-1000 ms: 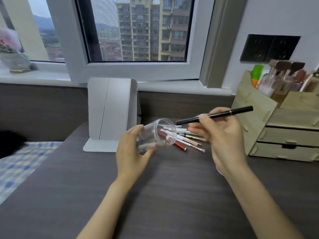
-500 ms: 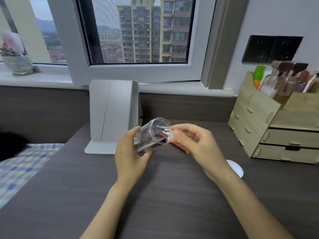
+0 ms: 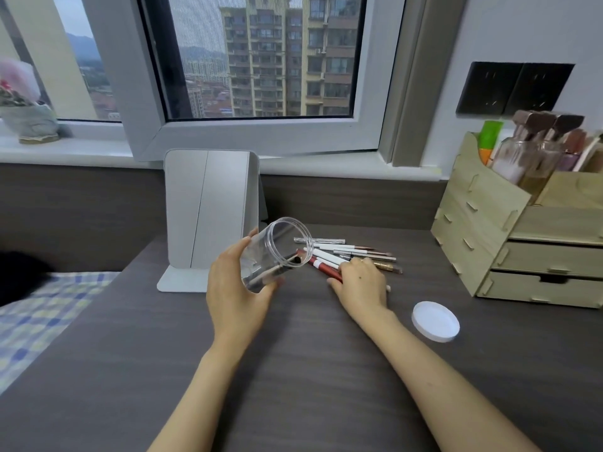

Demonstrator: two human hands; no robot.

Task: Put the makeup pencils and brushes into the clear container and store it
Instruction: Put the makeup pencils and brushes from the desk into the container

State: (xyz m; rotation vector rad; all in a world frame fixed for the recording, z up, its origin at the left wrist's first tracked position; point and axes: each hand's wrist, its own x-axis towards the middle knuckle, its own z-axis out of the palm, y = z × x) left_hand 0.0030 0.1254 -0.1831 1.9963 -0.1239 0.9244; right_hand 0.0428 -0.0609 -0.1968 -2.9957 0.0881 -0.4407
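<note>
My left hand (image 3: 235, 298) grips the clear container (image 3: 277, 246) just above the dark desk (image 3: 293, 370), tilted with its open mouth toward the right. A black pencil (image 3: 277, 272) lies inside it, its end at the rim. Just right of the mouth, several makeup pencils and brushes (image 3: 359, 251) lie in a pile on the desk. My right hand (image 3: 362, 285) is down on the near side of that pile. Its fingers are closed over a red pencil (image 3: 323, 267) that runs under the palm.
The container's white lid (image 3: 435, 321) lies flat on the desk, right of my right forearm. A wooden drawer organizer (image 3: 522, 256) with bottles stands at the right. A folded grey mirror (image 3: 208, 207) stands behind the container. A checked bedspread (image 3: 39, 311) lies at the left.
The black pencil went from my right hand into the container. My right hand then dropped from the container's mouth onto the pile of pencils. My left hand kept the container tilted.
</note>
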